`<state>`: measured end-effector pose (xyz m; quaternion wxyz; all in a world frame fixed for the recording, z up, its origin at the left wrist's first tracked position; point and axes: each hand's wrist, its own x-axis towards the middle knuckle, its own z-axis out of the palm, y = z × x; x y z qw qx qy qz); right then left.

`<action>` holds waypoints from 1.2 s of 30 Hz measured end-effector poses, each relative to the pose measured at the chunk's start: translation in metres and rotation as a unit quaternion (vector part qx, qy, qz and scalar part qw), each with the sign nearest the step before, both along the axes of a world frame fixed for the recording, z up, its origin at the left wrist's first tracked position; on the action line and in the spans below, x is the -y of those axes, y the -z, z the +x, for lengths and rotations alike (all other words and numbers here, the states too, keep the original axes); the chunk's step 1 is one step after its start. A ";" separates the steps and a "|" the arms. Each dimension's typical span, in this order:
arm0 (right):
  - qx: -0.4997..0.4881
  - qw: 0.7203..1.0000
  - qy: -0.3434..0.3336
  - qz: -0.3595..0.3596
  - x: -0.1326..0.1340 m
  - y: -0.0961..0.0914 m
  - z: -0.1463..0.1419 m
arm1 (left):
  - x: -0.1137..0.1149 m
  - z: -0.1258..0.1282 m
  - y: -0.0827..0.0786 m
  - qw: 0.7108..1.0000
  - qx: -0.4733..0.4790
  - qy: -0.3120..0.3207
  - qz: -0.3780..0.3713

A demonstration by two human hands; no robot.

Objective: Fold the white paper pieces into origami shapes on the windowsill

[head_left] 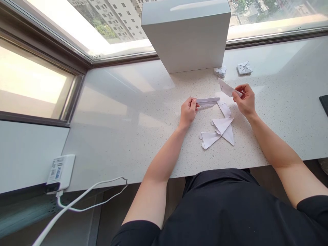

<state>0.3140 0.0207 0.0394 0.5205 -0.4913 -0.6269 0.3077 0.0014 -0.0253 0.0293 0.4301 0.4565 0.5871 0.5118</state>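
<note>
My left hand is closed on one end of a long, narrow folded paper strip, which points to the right. My right hand pinches a flat folded paper piece with slanted ends, tilted up toward the far left. Between and below the hands, several folded white papers lie on the counter: a small slanted piece, a triangular piece overlapping others, and another triangle nearer to me. The strip's right tip comes close to the slanted piece; whether they touch I cannot tell.
A large white box stands by the window behind the papers. Beside it lie a small folded paper bundle and a square folded paper. A white power bank with a cable sits at the left edge; a dark object is far right.
</note>
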 end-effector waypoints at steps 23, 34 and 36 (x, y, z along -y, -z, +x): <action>0.231 0.935 -0.209 -0.168 -0.003 -0.060 -0.106 | 0.000 -0.004 0.017 0.989 -0.073 0.081 0.096; 0.173 0.952 -0.194 -0.161 0.009 -0.062 -0.114 | 0.003 -0.001 0.008 0.988 -0.095 0.071 0.096; 0.174 0.959 -0.179 -0.131 0.008 -0.062 -0.100 | 0.002 0.000 0.008 0.992 -0.083 0.047 0.085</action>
